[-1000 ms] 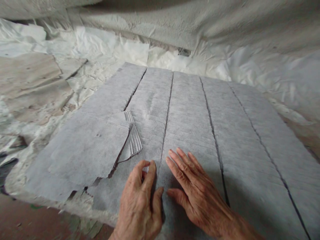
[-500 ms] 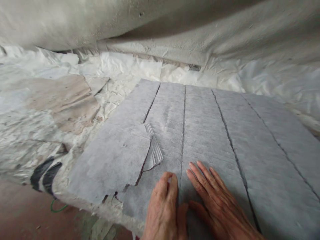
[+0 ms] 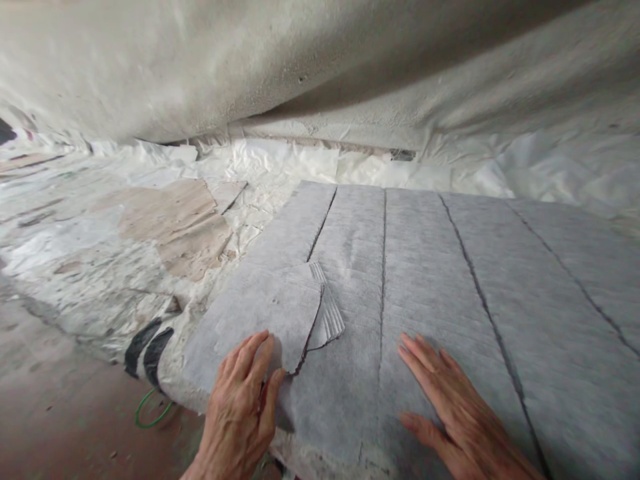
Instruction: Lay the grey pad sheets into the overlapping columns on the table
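Note:
A grey, felt-like sheet (image 3: 425, 267) with several dark lengthwise slits lies on the work surface. Near its left side, a torn flap (image 3: 285, 300) has a ragged dark edge, beside a small ribbed, corrugated-looking piece (image 3: 330, 317). My left hand (image 3: 243, 393) rests over the flap's near corner, fingers lightly curved and close together, thumb apart at the torn edge. What lies under its palm is hidden. Flat on the sheet, between two slits, is my right hand (image 3: 450, 400), its thumb spread away from the fingers.
Crumpled whitish plastic (image 3: 280, 157) covers the surface behind and left, with a torn brown sheet (image 3: 185, 227) on it. A large pale draped covering (image 3: 200, 67) hangs low at the back. Black tape (image 3: 157, 353) marks the front edge; a green cord loop (image 3: 150, 417) hangs below.
My left hand has moved left from beside the middle slit onto the torn flap's corner. My right hand stays on the sheet, its thumb now farther from the left hand. The view has shifted slightly.

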### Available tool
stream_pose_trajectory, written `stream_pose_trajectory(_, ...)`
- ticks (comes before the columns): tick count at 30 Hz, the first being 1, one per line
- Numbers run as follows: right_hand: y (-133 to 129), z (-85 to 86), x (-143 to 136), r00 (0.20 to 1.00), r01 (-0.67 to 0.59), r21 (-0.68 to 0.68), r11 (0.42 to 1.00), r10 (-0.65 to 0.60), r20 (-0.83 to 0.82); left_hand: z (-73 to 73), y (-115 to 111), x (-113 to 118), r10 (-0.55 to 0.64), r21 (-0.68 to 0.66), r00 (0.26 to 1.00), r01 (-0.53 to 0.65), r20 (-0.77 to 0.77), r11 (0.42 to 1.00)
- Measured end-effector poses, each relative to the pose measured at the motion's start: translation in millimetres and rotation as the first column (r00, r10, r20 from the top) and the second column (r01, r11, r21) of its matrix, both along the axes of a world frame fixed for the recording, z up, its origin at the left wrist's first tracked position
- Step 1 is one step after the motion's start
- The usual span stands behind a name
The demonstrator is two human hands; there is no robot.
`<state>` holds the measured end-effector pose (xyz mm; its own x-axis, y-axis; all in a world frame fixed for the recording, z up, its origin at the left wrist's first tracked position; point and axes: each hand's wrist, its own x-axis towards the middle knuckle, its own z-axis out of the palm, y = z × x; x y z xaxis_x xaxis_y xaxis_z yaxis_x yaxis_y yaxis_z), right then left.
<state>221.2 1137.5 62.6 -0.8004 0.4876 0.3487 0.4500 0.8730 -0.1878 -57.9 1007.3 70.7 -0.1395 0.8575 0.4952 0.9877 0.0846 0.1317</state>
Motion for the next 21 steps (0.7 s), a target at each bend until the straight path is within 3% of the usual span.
stream_pose_trajectory(3,-1,11.5,-15,0.976,0.021,-0.087,0.996,-0.040,-0.212,-6.9,3,1,-0.031,-0.038,0.999,0.030,-0.008,0.999)
stream_pose_trajectory(6,-1,20.9,-50,0.928,0.025,-0.143,0.989,-0.076,-0.364,-10.4,2,0,-0.068,-0.045,0.997,0.066,-0.029,0.997)
stream_pose_trajectory(10,0,21.9,-98,0.901,0.109,-0.209,0.972,-0.185,-0.392,-11.6,1,-9,-0.131,-0.052,0.988,0.127,-0.086,0.990)
stream_pose_trajectory(14,-6,17.0,-124,0.881,0.268,-0.225,0.937,-0.333,-0.336,-20.0,1,-17,-0.181,-0.048,0.971,0.176,-0.156,0.983)
stream_pose_trajectory(16,-9,17.4,-130,0.830,0.348,-0.343,0.872,-0.457,-0.319,-25.3,0,-17,-0.174,-0.024,0.974,0.172,-0.143,0.985)
stream_pose_trajectory(20,-7,24.3,-140,0.636,0.450,-0.703,0.550,-0.751,-0.180,-29.5,-1,-15,-0.157,0.001,0.987,0.158,-0.038,0.988)
stream_pose_trajectory(21,-7,26.2,-142,0.613,0.453,-0.726,0.518,-0.772,-0.169,-28.9,-1,-15,-0.160,0.004,0.987,0.160,-0.010,0.987)
